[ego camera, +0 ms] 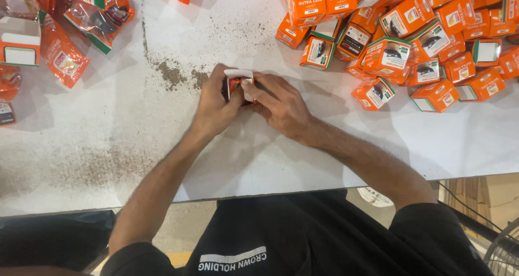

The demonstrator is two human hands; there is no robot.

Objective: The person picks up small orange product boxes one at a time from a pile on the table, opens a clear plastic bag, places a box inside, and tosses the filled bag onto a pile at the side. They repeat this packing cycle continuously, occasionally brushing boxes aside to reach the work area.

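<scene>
**Both hands closing on a small carton**

The left hand (215, 107) and the right hand (279, 106) are gripping a small orange cardboard box with a white flap (238, 80) between them, resting on the stained white desk (108, 141). A heap of matching orange cardboard boxes (411, 35) is lying at the far right, and orange plastic packets (81, 17) are lying at the far left.

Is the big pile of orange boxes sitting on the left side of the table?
No, the pile of orange boxes lies at the table's upper right, while both hands hold one small box mid-table.
</scene>
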